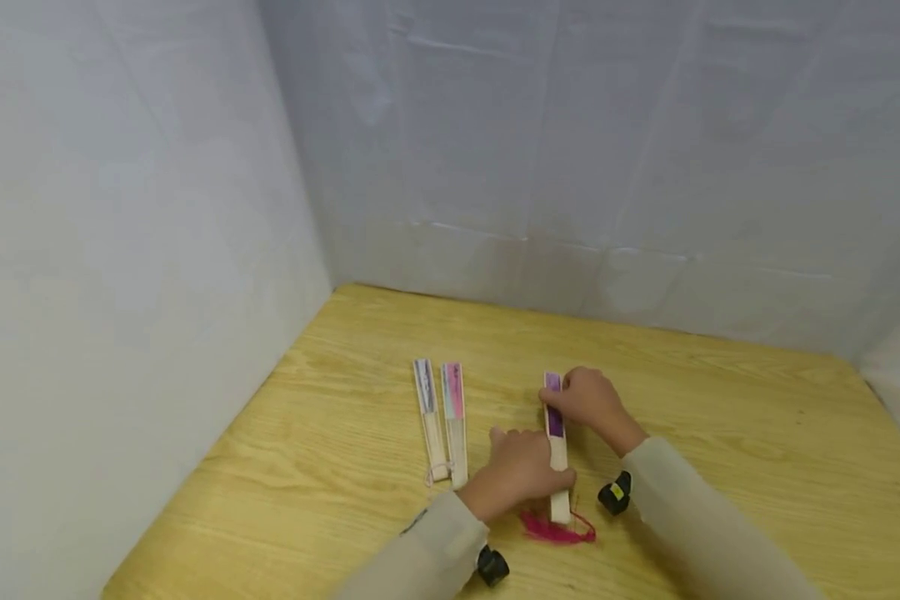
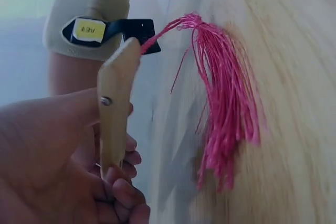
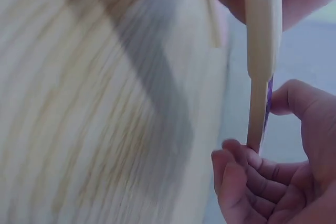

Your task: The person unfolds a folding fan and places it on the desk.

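Purple fan (image 1: 556, 427) in curled left hand (image 1: 523, 465) and right hand (image 1: 594, 400).

My left hand (image 1: 521, 462) blocks the near gap between the pink fan (image 1: 455, 392) and the purple fan (image 1: 555, 425) I hold; farther up, I could pass between them. The tassel (image 1: 558, 532) obstructs the near end. Wide tabletop (image 1: 765, 442) lies right of my right hand (image 1: 594, 400); beneath the purple fan there seems some room, though it's blurred
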`<state>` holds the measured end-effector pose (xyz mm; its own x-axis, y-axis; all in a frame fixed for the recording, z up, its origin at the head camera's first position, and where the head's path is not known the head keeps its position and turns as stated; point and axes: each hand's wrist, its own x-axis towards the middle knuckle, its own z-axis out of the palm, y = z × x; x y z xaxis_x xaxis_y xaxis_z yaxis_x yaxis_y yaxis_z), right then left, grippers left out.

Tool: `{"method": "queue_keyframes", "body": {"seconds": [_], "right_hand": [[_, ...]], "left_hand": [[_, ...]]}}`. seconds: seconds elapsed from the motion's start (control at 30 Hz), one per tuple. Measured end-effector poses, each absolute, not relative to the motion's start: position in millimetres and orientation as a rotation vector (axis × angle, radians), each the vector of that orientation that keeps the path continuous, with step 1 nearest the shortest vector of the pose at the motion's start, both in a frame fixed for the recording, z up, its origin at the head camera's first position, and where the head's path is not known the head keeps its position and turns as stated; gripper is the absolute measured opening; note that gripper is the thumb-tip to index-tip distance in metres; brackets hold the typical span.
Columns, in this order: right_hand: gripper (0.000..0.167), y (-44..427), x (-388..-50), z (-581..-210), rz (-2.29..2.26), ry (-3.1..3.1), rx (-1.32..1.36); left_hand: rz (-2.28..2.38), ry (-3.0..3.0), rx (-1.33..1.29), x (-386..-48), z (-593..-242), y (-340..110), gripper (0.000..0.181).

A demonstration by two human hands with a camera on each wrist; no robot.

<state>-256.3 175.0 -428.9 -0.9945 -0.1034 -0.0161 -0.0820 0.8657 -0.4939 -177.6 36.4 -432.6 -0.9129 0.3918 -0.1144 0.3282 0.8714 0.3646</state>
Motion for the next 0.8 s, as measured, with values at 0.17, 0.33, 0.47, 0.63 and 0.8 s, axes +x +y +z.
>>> {"method": "queue_keyframes", "body": {"seconds": [0.17,0.33,0.47,0.63,0.8], "right_hand": [[0.033,176,-249,-422,-1.069,2.850,-0.055],[0.036,174,-242,-416,-1.249,2.777,-0.008],[0.041,169,-236,-411,-1.352,2.779,0.000],[0.045,161,-228,-403,-1.470,2.787,-0.027],[0.041,159,-222,-397,-1.558,2.803,-0.026]], "left_hand": [[0.600,2.869,0.656,-176,-429,29,0.039],[0.696,2.859,0.733,-177,-426,20,0.038],[0.809,2.827,0.743,-176,-422,11,0.032],[0.926,2.786,0.736,-175,-416,2,0.044],[1.067,2.710,0.704,-173,-411,-2,0.032]]}}
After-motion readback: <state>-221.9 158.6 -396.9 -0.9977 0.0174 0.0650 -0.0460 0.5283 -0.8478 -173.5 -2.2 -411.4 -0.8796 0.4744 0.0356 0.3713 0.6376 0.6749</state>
